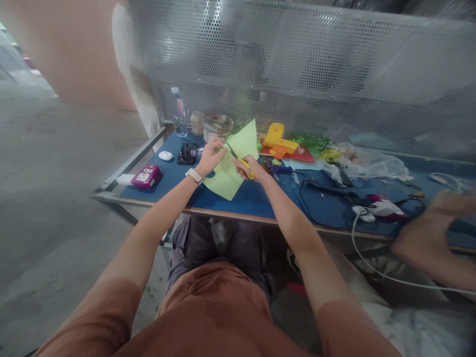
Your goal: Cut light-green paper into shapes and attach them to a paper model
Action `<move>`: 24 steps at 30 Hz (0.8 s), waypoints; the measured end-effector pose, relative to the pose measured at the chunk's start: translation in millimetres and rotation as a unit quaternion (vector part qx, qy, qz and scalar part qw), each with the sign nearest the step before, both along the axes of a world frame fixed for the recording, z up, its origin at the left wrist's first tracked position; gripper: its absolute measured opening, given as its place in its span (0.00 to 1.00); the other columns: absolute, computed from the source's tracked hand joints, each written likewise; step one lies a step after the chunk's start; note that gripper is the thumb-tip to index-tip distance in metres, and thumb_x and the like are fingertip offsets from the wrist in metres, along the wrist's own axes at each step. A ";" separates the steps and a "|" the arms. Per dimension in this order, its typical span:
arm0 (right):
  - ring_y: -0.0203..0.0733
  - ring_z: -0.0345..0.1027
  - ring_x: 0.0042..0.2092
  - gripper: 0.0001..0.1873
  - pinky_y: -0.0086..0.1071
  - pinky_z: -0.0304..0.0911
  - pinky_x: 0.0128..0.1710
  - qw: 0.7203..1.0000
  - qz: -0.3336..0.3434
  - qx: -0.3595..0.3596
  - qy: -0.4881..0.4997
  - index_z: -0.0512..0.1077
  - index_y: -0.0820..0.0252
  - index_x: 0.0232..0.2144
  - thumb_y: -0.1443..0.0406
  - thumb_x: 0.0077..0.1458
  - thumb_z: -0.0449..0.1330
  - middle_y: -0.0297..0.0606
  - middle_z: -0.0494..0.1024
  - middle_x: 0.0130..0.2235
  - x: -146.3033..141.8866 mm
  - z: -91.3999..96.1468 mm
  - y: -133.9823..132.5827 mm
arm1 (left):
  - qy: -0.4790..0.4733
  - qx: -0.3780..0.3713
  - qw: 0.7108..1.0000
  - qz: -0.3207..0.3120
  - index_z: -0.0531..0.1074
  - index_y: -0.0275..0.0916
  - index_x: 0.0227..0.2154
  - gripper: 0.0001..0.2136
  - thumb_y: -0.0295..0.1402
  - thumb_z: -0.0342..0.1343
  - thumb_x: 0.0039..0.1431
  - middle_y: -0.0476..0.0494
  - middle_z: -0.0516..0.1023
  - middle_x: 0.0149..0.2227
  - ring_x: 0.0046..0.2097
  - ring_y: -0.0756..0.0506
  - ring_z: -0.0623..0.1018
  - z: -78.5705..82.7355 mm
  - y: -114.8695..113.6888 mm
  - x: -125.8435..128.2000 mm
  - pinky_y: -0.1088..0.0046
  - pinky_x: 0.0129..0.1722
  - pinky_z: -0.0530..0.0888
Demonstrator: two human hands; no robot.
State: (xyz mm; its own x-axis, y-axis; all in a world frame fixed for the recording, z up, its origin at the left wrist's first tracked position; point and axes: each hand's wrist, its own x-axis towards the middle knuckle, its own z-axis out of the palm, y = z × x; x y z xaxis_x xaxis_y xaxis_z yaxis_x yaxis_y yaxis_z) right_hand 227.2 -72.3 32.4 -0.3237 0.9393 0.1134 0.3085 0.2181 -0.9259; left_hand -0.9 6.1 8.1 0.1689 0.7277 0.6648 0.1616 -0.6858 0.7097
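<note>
My left hand (pixel 211 156) pinches the upper left edge of a light green paper sheet (pixel 234 166) and holds it up above the blue table (pixel 256 198). My right hand (pixel 248 167) is closed around the yellow handles of a pair of scissors (pixel 240 159). The scissor blades point up and left into the sheet. A white watch sits on my left wrist.
A pink power strip (pixel 146 176), a white mouse (pixel 165 155), a water bottle (pixel 179 112), jars and a glass bowl (pixel 217 126) stand at the left and back. Orange foam pieces (pixel 277 141), plastic bags, cables and a glue gun (pixel 379 207) lie to the right. Another person's hand (pixel 435 238) reaches in at the right.
</note>
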 end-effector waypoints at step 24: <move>0.32 0.58 0.17 0.45 0.26 0.52 0.16 0.999 -0.032 -0.010 0.018 0.64 0.50 0.22 0.31 0.59 0.84 0.31 0.65 0.15 -3.9 -7.9 7.9 | 0.001 0.005 1.000 -0.013 0.77 0.46 0.31 0.13 0.42 0.74 0.67 0.37 0.87 0.50 0.57 0.33 0.86 -1.6 -0.7 3.2 0.44 0.71 0.82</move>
